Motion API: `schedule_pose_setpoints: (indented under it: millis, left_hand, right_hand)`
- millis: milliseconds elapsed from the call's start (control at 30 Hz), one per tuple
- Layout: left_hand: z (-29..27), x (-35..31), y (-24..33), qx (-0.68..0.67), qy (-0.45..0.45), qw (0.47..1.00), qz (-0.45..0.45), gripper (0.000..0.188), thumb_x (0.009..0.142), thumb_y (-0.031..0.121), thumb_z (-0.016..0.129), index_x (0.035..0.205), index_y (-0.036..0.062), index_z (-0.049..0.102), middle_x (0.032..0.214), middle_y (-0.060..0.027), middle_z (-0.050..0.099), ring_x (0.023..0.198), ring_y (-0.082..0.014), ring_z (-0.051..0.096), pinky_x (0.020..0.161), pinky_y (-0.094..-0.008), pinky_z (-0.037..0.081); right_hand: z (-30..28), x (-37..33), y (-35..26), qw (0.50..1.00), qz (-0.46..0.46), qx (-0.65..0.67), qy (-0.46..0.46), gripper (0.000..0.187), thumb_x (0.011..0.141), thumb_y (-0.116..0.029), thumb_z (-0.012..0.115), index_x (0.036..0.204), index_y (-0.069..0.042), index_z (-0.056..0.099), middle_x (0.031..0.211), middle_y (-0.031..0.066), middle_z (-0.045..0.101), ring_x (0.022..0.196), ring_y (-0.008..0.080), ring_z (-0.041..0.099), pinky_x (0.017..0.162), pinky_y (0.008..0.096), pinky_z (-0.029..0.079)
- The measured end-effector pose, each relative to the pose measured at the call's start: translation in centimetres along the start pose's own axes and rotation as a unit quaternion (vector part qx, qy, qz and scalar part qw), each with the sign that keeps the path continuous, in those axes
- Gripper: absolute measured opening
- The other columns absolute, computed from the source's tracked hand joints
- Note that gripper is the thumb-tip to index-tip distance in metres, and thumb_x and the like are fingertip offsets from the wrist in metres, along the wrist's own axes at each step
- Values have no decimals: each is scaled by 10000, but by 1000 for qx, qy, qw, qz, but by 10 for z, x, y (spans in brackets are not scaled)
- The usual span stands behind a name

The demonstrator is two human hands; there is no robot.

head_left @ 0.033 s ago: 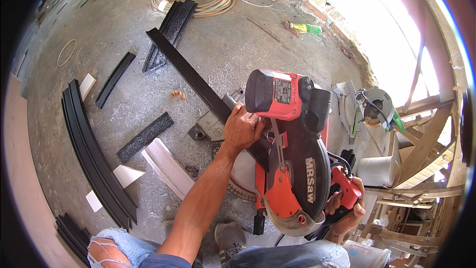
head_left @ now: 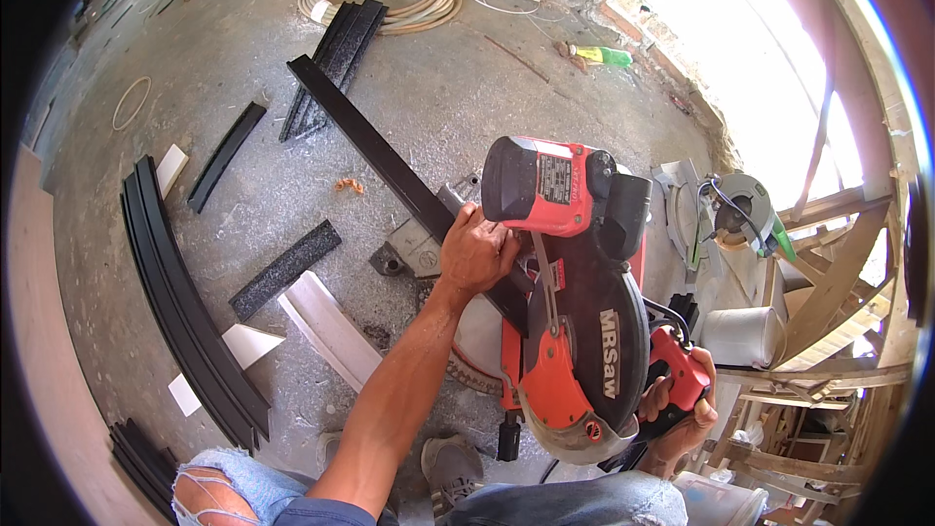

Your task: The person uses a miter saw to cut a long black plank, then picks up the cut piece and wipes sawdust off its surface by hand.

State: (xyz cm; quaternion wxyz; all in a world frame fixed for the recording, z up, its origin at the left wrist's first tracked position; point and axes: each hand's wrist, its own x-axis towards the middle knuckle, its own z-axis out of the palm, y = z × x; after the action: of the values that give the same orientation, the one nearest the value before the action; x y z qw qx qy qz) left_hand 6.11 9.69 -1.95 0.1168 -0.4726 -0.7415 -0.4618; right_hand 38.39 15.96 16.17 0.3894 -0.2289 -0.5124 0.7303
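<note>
A red and black miter saw (head_left: pixel 596 331) stands on the floor in front of me, its head over the work. My right hand (head_left: pixel 687 409) is wrapped round the saw's red and black handle (head_left: pixel 682 380). With my left hand (head_left: pixel 477 251) I grip a long black trim strip (head_left: pixel 375 151) against the saw's fence. One end of the strip runs under the saw head, where the blade and the cut spot are hidden. The strip's far end reaches out past a grey saw base wing (head_left: pixel 414 245) toward the upper left.
Black molding lengths (head_left: pixel 185 302) and white offcuts (head_left: pixel 331 331) lie on the dusty floor to the left. A coiled hose (head_left: pixel 429 5) lies at the back. On the right are a second saw (head_left: pixel 740 214), a white bucket (head_left: pixel 745 336) and wooden framing (head_left: pixel 838 302).
</note>
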Motion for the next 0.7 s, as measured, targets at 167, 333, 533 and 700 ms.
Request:
schedule_pose_setpoints:
  millis: [167,333,533,700]
  left_hand:
    - [4,3,4,-8,-2,1000,-3,184,878,193,672,909,21,729,854,-145,734,944,-297,672,1056,-442,413]
    - [0,0,2,-3,-7,1000,-5,183,878,191,676,917,22,731,863,-142,735,954,-295,671,1057,-444,412]
    - [3,2,3,-6,-3,1000,-1,181,880,188,676,904,18,732,871,-145,735,967,-299,670,1062,-456,411]
    - [3,1,2,0,-9,1000,-1,181,883,188,675,878,16,730,857,-148,734,963,-304,672,1066,-460,410]
  right_hand:
    - [2,1,-5,1000,-4,-2,-1,699,949,-333,640,1493,-6,348,704,177,557,495,238,539,458,362,473]
    - [0,0,-1,1000,2,6,-5,697,947,-327,643,1491,-6,347,711,181,558,500,244,540,466,370,472]
    - [1,0,-5,1000,6,11,-4,700,945,-326,647,1491,-9,346,719,182,556,511,242,542,479,370,477]
    - [2,0,-5,1000,4,8,-3,699,945,-335,646,1488,-9,351,717,178,557,510,238,546,473,364,478]
